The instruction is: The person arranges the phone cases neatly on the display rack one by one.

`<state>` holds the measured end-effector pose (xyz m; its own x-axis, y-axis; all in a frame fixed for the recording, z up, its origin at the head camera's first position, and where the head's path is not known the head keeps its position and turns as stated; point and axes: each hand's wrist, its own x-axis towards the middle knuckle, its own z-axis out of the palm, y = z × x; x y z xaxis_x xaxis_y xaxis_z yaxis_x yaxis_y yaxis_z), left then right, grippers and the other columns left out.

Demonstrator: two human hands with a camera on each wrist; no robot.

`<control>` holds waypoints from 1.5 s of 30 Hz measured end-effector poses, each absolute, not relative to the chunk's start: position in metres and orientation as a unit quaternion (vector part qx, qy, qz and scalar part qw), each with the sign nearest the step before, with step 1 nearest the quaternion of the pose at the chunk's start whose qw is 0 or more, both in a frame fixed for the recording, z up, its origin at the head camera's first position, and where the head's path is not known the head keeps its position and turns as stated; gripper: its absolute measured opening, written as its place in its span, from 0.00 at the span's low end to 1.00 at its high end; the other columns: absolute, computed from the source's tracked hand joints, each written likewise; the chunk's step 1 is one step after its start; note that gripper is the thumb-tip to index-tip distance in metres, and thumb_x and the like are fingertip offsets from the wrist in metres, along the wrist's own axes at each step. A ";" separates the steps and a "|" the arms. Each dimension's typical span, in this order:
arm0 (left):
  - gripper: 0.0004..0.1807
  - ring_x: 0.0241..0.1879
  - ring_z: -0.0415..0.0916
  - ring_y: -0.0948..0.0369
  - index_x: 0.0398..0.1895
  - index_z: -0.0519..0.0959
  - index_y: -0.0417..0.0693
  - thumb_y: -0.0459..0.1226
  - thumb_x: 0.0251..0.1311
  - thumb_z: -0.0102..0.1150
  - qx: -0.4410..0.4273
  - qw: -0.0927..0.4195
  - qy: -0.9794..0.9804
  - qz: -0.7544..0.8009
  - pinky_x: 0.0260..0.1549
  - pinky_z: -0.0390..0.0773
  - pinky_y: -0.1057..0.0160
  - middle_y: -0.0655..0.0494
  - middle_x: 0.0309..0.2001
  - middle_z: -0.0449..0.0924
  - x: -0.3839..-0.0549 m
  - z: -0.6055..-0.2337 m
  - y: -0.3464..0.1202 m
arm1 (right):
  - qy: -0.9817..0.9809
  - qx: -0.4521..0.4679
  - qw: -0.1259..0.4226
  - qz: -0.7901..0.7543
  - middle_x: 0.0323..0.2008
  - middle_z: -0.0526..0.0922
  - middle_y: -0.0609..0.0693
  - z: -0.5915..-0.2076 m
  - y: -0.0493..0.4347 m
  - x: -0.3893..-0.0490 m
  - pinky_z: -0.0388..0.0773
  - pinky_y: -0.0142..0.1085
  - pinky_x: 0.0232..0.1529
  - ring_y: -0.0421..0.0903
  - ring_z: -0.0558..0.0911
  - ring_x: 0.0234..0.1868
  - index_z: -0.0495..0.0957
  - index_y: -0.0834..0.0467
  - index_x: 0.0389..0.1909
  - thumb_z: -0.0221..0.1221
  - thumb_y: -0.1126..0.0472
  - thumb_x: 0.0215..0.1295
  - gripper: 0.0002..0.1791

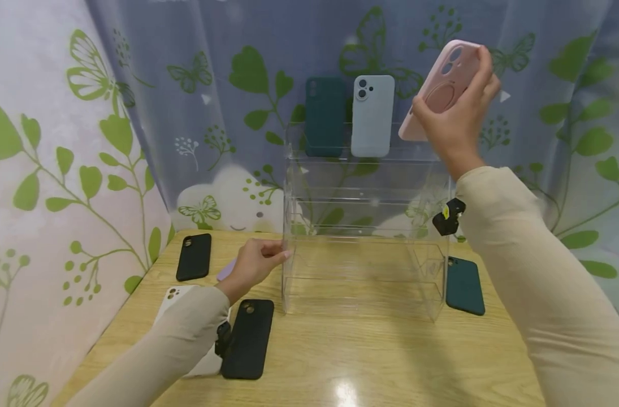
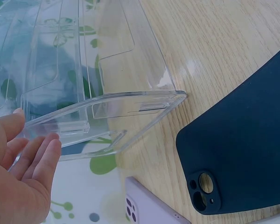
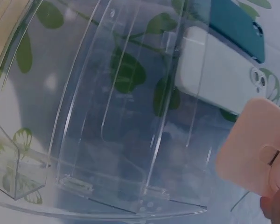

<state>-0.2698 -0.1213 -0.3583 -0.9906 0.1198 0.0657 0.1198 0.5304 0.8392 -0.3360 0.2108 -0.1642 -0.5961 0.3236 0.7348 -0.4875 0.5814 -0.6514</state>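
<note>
R hand (image 1: 454,116) raised, gripping pink case (image 1: 438,85).

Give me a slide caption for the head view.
Right hand lifts pink case toward clear rack; left hand steadies it.

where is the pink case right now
In the head view, the pink case is held up in the right hand, right of the pale blue case on the rack's top tier.

Light wooden table (image 1: 370,362), clear acrylic tiered stand (image 1: 365,271) standing mid-table, two black phone cases (image 1: 194,256) (image 1: 248,338), a white case (image 1: 173,299) and a lilac case (image 1: 225,271) lying left, dark green case (image 1: 464,285) right
</note>
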 end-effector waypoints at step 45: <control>0.25 0.54 0.77 0.52 0.61 0.76 0.43 0.42 0.62 0.63 -0.064 -0.001 -0.877 -0.476 0.49 0.79 0.54 0.47 0.56 0.79 -0.271 -0.360 -0.120 | -0.872 -0.014 0.327 0.364 0.68 0.42 0.53 -0.184 0.211 -0.367 0.65 0.46 0.61 0.58 0.62 0.63 0.33 0.42 0.76 0.60 0.51 0.59 0.53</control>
<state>-0.2714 -0.1198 -0.3595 -0.9917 0.1141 0.0590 0.1117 0.5389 0.8350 -0.3666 0.2114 -0.1843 -0.7859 0.2623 0.5600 -0.2139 0.7344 -0.6442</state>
